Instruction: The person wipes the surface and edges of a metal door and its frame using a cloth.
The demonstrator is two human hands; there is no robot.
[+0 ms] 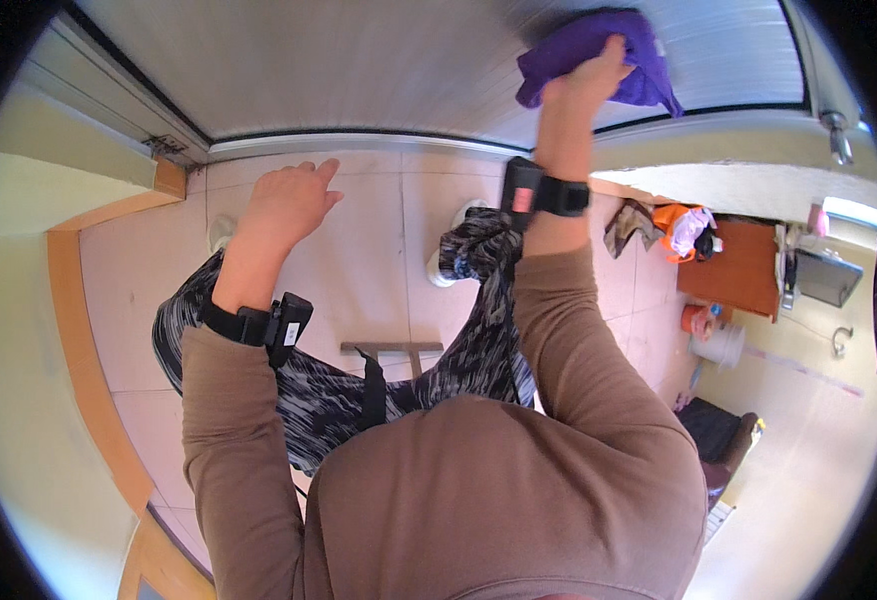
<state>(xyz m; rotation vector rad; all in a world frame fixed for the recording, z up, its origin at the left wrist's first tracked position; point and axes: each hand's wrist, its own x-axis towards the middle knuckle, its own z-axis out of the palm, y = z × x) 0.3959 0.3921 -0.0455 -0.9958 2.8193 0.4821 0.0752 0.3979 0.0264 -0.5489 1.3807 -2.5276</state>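
My right hand (592, 75) presses a purple cloth (652, 49) against a grey, metal-looking panel (378, 67), close to its right side. The fingers lie over the bunched cloth, and some of them are hidden in its folds. Black edging and a pale frame (356, 146) run along the panel's lower border. My left hand (285, 206) hangs in front of that frame, above the tiled floor, with nothing in it. Its thumb and index finger are apart. Each wrist wears a black strap with a small black box.
Pinkish tiles (356, 247) cover the floor. To the left is a pale wall (11, 300) with orange-brown skirting (82, 315). At right are a brown wooden cabinet (731, 270), bags (686, 229), a white bucket (720, 345) and a dark seat (712, 431). A metal handle (837, 139) projects at upper right.
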